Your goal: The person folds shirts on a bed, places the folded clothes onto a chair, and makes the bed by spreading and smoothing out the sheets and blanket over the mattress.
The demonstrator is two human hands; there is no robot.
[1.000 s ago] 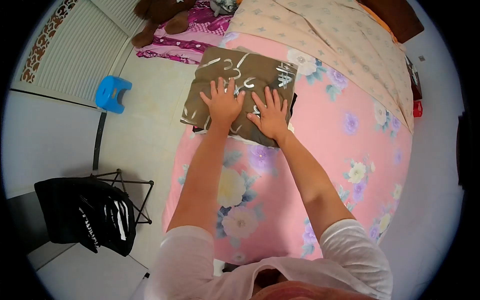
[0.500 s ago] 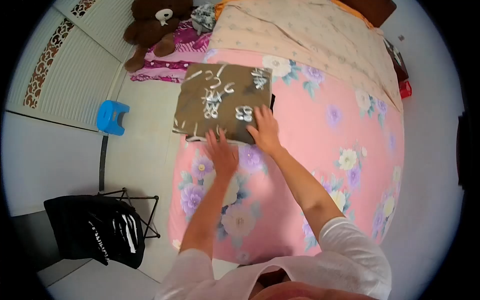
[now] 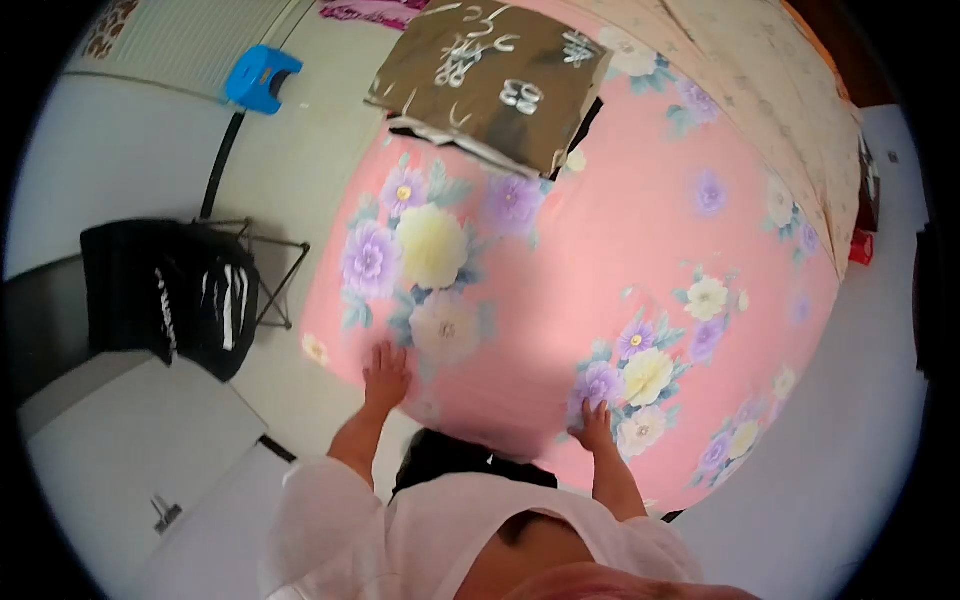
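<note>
My left hand (image 3: 387,377) is at the near left edge of the pink floral bed sheet (image 3: 520,310), fingers apart, holding nothing. On the sheet's near part, toward the right, rests my right hand (image 3: 595,428), with its fingers spread and nothing in them. A folded brown cloth stack (image 3: 490,80) with white markings lies at the far left of the bed, away from both hands. Black and white layers show under its near edge.
A black folding chair (image 3: 170,295) with printed white marks stands left of the bed. Beyond it is a blue stool (image 3: 262,78). A cream patterned cover (image 3: 740,80) lies across the bed's far right, and white louvred doors (image 3: 200,40) stand at the upper left.
Both hands have drawn back from the brown stack to the near side of the bed. The view has shifted, so the stack appears higher in the frame.
</note>
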